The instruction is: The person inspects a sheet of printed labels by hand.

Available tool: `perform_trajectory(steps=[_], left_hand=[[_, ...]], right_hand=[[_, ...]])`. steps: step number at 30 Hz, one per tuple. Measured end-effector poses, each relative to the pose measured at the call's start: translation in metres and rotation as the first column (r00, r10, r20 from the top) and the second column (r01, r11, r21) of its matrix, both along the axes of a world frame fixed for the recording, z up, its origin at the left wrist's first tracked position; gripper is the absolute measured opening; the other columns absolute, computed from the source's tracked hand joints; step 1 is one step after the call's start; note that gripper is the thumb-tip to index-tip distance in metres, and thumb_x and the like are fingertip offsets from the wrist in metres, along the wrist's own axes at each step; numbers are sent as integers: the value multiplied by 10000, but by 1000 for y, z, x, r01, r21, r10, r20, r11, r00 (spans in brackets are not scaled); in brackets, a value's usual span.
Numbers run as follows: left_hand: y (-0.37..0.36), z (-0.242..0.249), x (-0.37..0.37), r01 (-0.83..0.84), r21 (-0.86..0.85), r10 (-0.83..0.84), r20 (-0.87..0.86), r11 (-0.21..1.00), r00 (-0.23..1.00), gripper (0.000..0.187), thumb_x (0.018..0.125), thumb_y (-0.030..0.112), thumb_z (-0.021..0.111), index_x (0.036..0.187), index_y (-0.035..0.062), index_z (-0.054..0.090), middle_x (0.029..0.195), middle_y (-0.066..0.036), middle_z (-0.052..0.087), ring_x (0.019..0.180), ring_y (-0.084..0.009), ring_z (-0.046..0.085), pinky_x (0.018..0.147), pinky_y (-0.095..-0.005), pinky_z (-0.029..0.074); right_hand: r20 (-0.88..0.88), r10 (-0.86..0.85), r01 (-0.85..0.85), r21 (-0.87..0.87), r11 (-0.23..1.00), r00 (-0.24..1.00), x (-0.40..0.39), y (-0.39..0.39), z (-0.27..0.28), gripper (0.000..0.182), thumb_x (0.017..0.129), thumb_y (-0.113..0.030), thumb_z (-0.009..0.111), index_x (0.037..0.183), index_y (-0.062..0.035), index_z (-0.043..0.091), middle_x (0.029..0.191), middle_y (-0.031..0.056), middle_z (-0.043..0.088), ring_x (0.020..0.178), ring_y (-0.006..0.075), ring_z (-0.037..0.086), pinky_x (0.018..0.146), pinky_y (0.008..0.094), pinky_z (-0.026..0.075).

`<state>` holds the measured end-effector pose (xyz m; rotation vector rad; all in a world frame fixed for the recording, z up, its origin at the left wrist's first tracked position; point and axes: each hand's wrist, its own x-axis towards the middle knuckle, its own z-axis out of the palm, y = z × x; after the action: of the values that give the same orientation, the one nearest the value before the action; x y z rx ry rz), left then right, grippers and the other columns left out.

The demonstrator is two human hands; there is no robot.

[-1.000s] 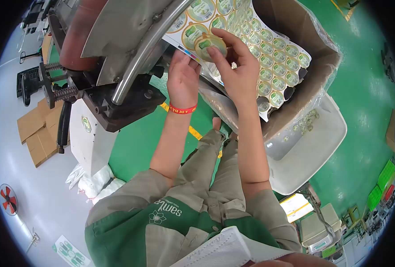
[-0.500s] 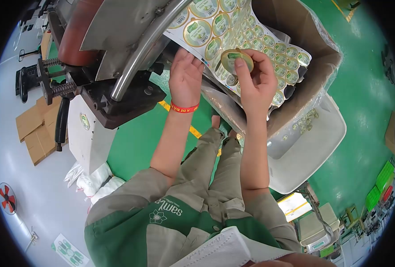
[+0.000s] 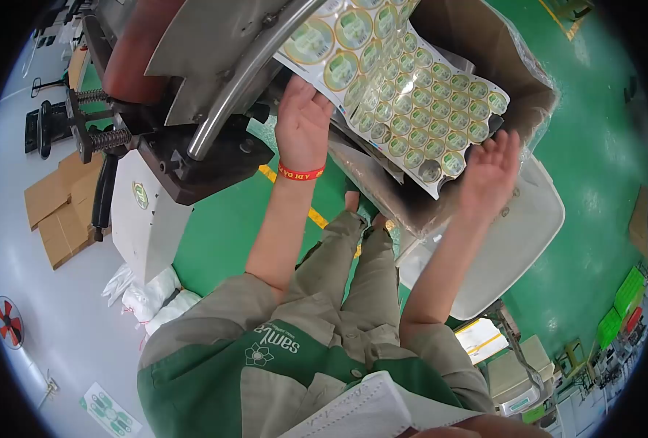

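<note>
As the sheet (image 3: 420, 102) slopes from beside the bar (image 3: 247, 80) into the box (image 3: 488, 33), its near corner juts toward the box's near rim. Left hand (image 3: 302, 131) palm up at the sheet's left edge, fingers open, loosely curled, no pinch seen; probably placed to support that edge, contact unclear. Right hand (image 3: 489, 179) by the box's right rim, near the sheet's right corner, fingers extended and slightly parted, nothing seen in them. Bin (image 3: 544, 226) beside the box, partly behind right forearm, likely set there for easy reach.
</note>
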<state>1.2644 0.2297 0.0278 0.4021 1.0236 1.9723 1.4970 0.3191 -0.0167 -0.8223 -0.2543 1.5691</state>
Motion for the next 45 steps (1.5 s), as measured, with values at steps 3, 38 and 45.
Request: perform_trajectory(steps=[3, 38, 45], left_hand=[[3, 2, 0, -12, -6, 12, 14, 1000, 1000, 519, 897, 218, 422, 1360, -3, 343, 1379, -138, 411, 1273, -267, 398, 1060, -391, 295], [7, 4, -18, -1, -151, -17, -116, 988, 993, 286, 939, 200, 409, 1127, 11, 513, 1286, -87, 519, 1073, -125, 533, 853, -238, 389], [-4, -4, -1, 81, -57, -81, 12, 995, 997, 246, 921, 127, 437, 1080, -28, 544, 1279, -158, 507, 1197, -247, 493, 994, -341, 371]], right_hand=[[381, 164, -237, 153, 959, 910, -76, -6, 33, 409, 846, -103, 617, 1238, -36, 524, 1028, 36, 570, 710, 89, 511, 663, 220, 428], [828, 93, -667, 373, 645, 553, -151, -5, 41, 375, 733, -22, 729, 1094, -86, 648, 823, 2, 574, 593, 50, 474, 534, 194, 402], [707, -10, -408, 420, 811, 707, -100, -18, 24, 207, 744, 14, 704, 925, -56, 631, 915, 52, 586, 626, 72, 540, 526, 208, 437]])
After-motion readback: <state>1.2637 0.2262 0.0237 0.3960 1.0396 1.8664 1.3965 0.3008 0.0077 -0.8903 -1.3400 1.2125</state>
